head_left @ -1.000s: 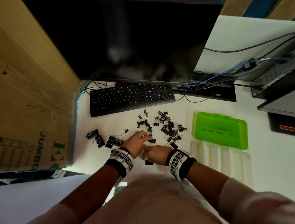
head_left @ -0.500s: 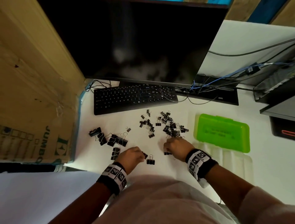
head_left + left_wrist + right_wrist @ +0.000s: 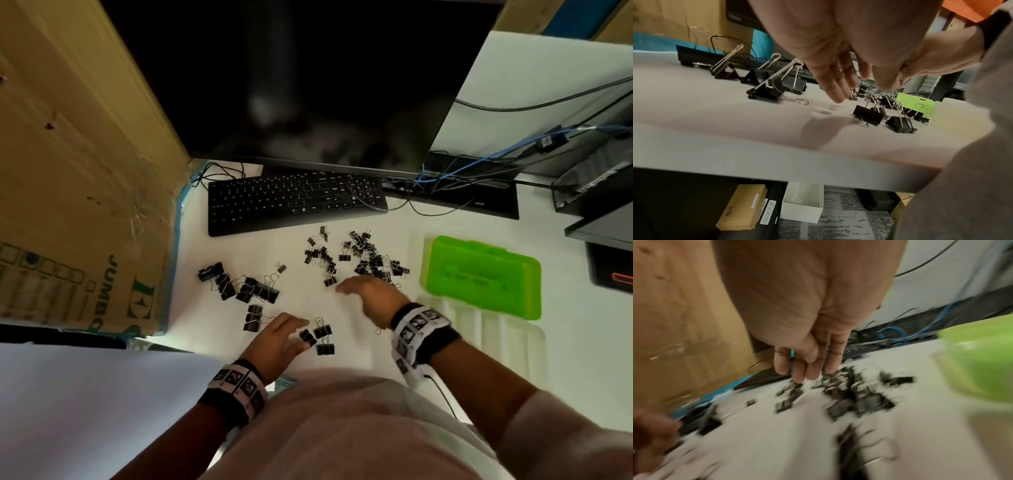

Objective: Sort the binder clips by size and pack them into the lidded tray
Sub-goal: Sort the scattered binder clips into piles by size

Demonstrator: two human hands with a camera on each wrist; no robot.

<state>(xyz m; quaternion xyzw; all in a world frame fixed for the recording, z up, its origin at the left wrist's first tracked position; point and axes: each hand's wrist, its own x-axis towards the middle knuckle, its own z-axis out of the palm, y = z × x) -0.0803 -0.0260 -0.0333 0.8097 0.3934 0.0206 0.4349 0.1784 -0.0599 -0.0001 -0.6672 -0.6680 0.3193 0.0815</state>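
Observation:
Black binder clips lie on the white desk in three groups. Several large clips [image 3: 239, 287] are at the left, and a heap of small clips [image 3: 363, 260] is behind my right hand. Three medium clips [image 3: 323, 332] lie near the front edge. My left hand [image 3: 294, 334] hovers just left of those three with straight fingers and holds nothing, as the left wrist view [image 3: 859, 87] confirms. My right hand [image 3: 346, 290] is open over the near edge of the small heap, its fingers [image 3: 803, 373] straight and empty. The tray's green lid [image 3: 483, 277] lies open at the right, with its clear base [image 3: 493, 335] nearer me.
A black keyboard [image 3: 294, 202] and a dark monitor [image 3: 308, 85] stand behind the clips. A cardboard box [image 3: 78, 205] walls off the left side. Cables [image 3: 445, 178] and black equipment [image 3: 603, 219] fill the back right. The desk's front edge [image 3: 777, 168] runs right under my hands.
My left hand has opened beside the medium clips, and the clip it held half a second ago now lies there. My right hand uncurled off the small heap and shifted slightly left.

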